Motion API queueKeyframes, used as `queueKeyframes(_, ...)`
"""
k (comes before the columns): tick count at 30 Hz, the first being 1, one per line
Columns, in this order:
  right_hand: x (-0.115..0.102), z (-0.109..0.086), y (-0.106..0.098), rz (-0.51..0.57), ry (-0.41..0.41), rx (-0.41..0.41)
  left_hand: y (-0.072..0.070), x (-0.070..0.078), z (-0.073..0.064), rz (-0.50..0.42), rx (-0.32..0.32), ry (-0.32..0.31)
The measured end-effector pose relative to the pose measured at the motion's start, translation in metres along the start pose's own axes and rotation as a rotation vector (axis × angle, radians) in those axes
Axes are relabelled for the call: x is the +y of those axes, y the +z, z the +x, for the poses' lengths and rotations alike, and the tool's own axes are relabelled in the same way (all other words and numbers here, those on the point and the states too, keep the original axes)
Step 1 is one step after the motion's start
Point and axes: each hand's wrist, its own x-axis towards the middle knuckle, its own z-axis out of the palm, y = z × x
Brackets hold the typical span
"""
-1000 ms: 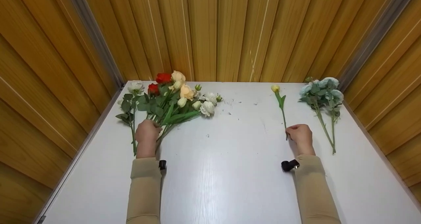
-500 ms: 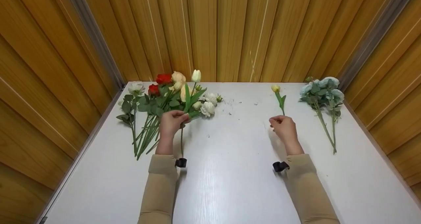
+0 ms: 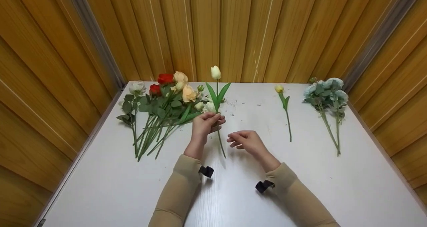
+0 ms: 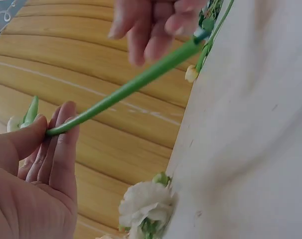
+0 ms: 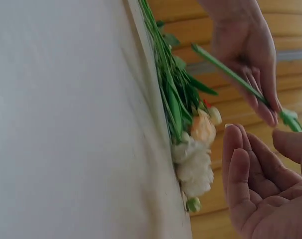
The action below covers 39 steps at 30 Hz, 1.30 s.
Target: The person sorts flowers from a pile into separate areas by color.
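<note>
- White tulip (image 3: pixel 217 102) now stands nearly upright around the middle of the worktop (image 3: pixel 113 193); half a second ago it leans over the peach roses (image 3: pixel 189 94) on the left.
- Thumb and fingers of the left hand (image 3: pixel 202 125) pinch its stem just below the leaves; the lower stem slants toward the near side, its end apparently off the worktop.
- The right hand (image 3: pixel 248 142) shows the other big shift: from the yellow tulip (image 3: pixel 285 103), on whose stem it is a second ago, to just right of the raised stem. Its fingers bend loosely, holding nothing, and the right wrist view shows a gap to the stem.
- The yellow tulip lies right of centre, and the pale blue flowers (image 3: pixel 330 87) stay at the far right.
- Red roses (image 3: pixel 165 78) stay in the bunch at the far left.
- Judging by this, one stem is separated from the bunch, with the second hand free beside it.
</note>
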Motion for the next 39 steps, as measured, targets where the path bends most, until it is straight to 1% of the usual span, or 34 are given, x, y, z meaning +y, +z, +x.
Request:
queueKeyframes(1, 0.000, -0.001, 0.006, 0.011, -0.015, -0.015, 0.003, -0.003, -0.001, -0.013, -0.007, 0.001)
queueKeyframes(3, -0.001, -0.003, 0.016, 0.017, -0.047, -0.014, 0.009, -0.007, -0.002, -0.031, -0.015, 0.007)
queueKeyframes(6, 0.000, -0.005, 0.023, 0.003, -0.089, 0.028, 0.015, -0.012, -0.004, -0.040, -0.013, 0.028)
queueKeyframes(8, 0.001, -0.005, 0.025, -0.010, -0.114, 0.053, 0.017, -0.014, -0.006, -0.044, -0.009, 0.042)
queueKeyframes(10, 0.001, -0.005, 0.025, -0.023, -0.129, 0.061, 0.018, -0.015, -0.007, -0.036, -0.012, 0.057)
queueKeyframes(13, 0.001, -0.005, 0.022, -0.033, -0.146, 0.063, 0.016, -0.014, -0.008, 0.018, -0.035, 0.065)
queueKeyframes(15, 0.001, -0.004, 0.019, -0.044, -0.159, 0.068, 0.011, -0.011, -0.007, 0.093, -0.048, 0.066)
queueKeyframes(17, 0.001, -0.003, 0.014, -0.059, -0.158, 0.087, 0.004, -0.006, -0.005, 0.193, -0.052, 0.071)
queueKeyframes(19, -0.001, -0.001, 0.008, -0.075, -0.148, 0.116, -0.006, 0.001, -0.002, 0.302, -0.036, 0.082)
queueKeyframes(21, -0.001, 0.002, -0.002, -0.094, -0.129, 0.154, -0.018, 0.007, 0.000, 0.411, 0.010, 0.097)
queueKeyframes(23, -0.001, 0.005, -0.013, -0.111, -0.106, 0.192, -0.032, 0.014, 0.003, 0.520, 0.072, 0.110)
queueKeyframes(28, 0.007, 0.013, -0.047, -0.175, -0.056, 0.291, -0.069, 0.024, 0.007, 0.793, 0.254, 0.084)
queueKeyframes(31, 0.013, 0.016, -0.068, -0.218, -0.017, 0.342, -0.086, 0.026, 0.008, 0.971, 0.332, 0.076)
queueKeyframes(34, 0.019, 0.018, -0.087, -0.248, 0.018, 0.404, -0.098, 0.024, 0.007, 1.133, 0.382, 0.082)
queueKeyframes(36, 0.023, 0.018, -0.098, -0.264, 0.040, 0.443, -0.104, 0.022, 0.007, 1.203, 0.396, 0.077)
queueKeyframes(39, 0.030, 0.018, -0.113, -0.276, 0.082, 0.489, -0.108, 0.017, 0.006, 1.276, 0.399, 0.066)
